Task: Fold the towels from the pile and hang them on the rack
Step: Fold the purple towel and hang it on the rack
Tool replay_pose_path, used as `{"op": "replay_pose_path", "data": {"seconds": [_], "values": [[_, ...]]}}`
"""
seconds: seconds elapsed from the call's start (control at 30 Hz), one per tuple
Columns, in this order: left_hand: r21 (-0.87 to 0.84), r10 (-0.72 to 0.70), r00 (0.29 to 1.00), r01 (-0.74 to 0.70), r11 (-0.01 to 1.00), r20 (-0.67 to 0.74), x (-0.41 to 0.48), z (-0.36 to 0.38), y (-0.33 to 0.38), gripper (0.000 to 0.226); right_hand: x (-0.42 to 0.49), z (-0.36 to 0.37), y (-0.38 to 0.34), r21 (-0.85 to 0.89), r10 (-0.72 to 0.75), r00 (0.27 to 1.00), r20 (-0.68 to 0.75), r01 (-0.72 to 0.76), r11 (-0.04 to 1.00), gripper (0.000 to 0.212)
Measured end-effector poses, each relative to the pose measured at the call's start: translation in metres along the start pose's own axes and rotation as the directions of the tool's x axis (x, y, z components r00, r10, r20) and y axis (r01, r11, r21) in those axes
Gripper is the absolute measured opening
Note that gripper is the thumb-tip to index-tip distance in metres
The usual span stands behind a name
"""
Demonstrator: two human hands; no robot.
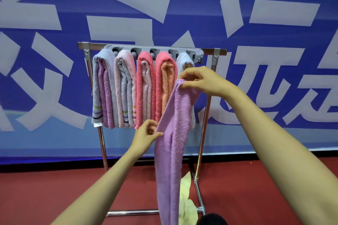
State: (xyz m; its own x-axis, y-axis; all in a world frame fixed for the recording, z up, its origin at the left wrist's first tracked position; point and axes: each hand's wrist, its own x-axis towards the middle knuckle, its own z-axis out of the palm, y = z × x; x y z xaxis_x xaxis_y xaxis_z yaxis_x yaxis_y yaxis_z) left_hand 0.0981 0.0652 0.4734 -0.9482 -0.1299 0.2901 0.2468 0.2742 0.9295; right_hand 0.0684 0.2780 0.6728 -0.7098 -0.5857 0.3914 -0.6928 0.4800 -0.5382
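Now the purple towel [172, 151] hangs long and narrow in front of the rack's [93, 46] right end, folded lengthwise, its tail dropping past the rack's bottom bar. The right hand [201, 80] pinches the top edge between thumb and fingers, just in front of the pale blue towel [182, 60] on the rack's last peg. The left hand [145, 136], lower down, nips the towel's left edge with thumb and fingertips. Hung towels [124, 87] in lilac, pink, coral and orange fill the rack leftward. A yellow towel [186, 204] lies on the floor by the rack's right foot.
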Motion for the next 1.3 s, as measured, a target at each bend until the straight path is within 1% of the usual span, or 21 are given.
{"op": "replay_pose_path", "data": {"seconds": [0.07, 0.1, 0.17, 0.23, 0.33, 0.4, 0.47, 0.53, 0.63, 0.8, 0.87, 0.97, 1.03, 1.1, 1.2, 1.27, 1.3], "values": [[0.085, 0.018, 0.992, -0.007, 0.996, -0.125, -0.001, 0.002, -0.003, 0.019, 0.0, -0.001, 0.001, 0.01, 0.006, 1.0, -0.016, -0.005, 1.0, 0.016], [0.115, 0.021, 0.99, -0.005, 0.993, -0.139, -0.003, 0.005, -0.006, 0.018, 0.001, -0.001, 0.001, 0.007, 0.01, 1.0, -0.027, -0.01, 1.0, 0.015], [0.129, 0.013, 0.995, 0.0, 0.992, -0.098, -0.011, 0.012, -0.014, 0.016, 0.004, 0.0, 0.001, -0.008, 0.015, 0.998, -0.055, -0.015, 1.0, 0.015], [0.087, 0.0, 0.995, 0.009, 0.996, -0.103, -0.021, 0.018, -0.02, 0.014, 0.007, 0.002, 0.001, -0.019, 0.023, 0.996, -0.088, -0.025, 1.0, 0.017], [0.03, 0.012, 0.97, -0.005, 1.0, -0.243, -0.031, 0.027, -0.024, 0.017, 0.014, 0.007, 0.001, -0.049, 0.043, 0.992, -0.116, -0.049, 0.998, 0.014], [-0.043, -0.011, 0.951, -0.002, 0.999, -0.309, -0.034, 0.031, -0.023, 0.015, 0.02, 0.01, 0.0, -0.083, 0.045, 0.989, -0.142, -0.057, 0.995, 0.01], [-0.135, -0.05, 0.955, 0.01, 0.991, -0.294, -0.031, 0.032, -0.024, 0.01, 0.027, 0.01, 0.0, -0.089, 0.058, 0.983, -0.172, -0.074, 0.993, 0.011], [-0.171, -0.052, 0.975, 0.015, 0.985, -0.215, -0.029, 0.03, -0.027, 0.009, 0.031, 0.009, -0.001, -0.084, 0.076, 0.98, -0.186, -0.093, 0.992, 0.011], [-0.15, -0.027, 0.988, 0.004, 0.989, -0.152, -0.028, 0.028, -0.033, 0.018, 0.035, 0.008, -0.003, -0.073, 0.072, 0.98, -0.188, -0.087, 0.994, 0.01], [-0.189, -0.014, 0.987, -0.016, 0.982, -0.158, -0.032, 0.037, -0.032, 0.011, 0.039, 0.013, -0.004, -0.075, 0.054, 0.984, -0.169, -0.068, 0.995, 0.013], [-0.177, -0.001, 0.99, -0.024, 0.984, -0.14, -0.034, 0.041, -0.032, 0.017, 0.039, 0.014, -0.004, -0.083, 0.052, 0.984, -0.169, -0.067, 0.994, 0.013], [-0.105, 0.034, 0.994, -0.045, 0.993, -0.106, -0.034, 0.047, -0.038, 0.027, 0.038, 0.014, -0.004, -0.093, 0.059, 0.984, -0.169, -0.076, 0.993, 0.011], [-0.096, 0.01, 0.995, -0.02, 0.995, -0.104, -0.033, 0.049, -0.041, 0.03, 0.035, 0.013, -0.006, -0.104, 0.062, 0.986, -0.157, -0.079, 0.991, 0.013], [-0.078, -0.004, 0.993, -0.005, 0.997, -0.122, -0.031, 0.048, -0.044, 0.03, 0.032, 0.012, -0.007, -0.12, 0.071, 0.987, -0.141, -0.089, 0.989, 0.017], [-0.047, 0.004, 0.965, -0.017, 0.999, -0.264, -0.023, 0.041, -0.044, 0.033, 0.026, 0.008, -0.008, -0.104, 0.086, 0.988, -0.126, -0.1, 0.99, 0.018], [-0.093, -0.028, 0.941, -0.004, 0.996, -0.338, -0.019, 0.038, -0.04, 0.03, 0.025, 0.005, -0.01, -0.102, 0.082, 0.988, -0.131, -0.096, 0.99, 0.018], [-0.125, -0.048, 0.944, 0.007, 0.992, -0.325, -0.019, 0.039, -0.037, 0.027, 0.026, 0.004, -0.011, -0.106, 0.079, 0.987, -0.14, -0.095, 0.99, 0.018]]}}
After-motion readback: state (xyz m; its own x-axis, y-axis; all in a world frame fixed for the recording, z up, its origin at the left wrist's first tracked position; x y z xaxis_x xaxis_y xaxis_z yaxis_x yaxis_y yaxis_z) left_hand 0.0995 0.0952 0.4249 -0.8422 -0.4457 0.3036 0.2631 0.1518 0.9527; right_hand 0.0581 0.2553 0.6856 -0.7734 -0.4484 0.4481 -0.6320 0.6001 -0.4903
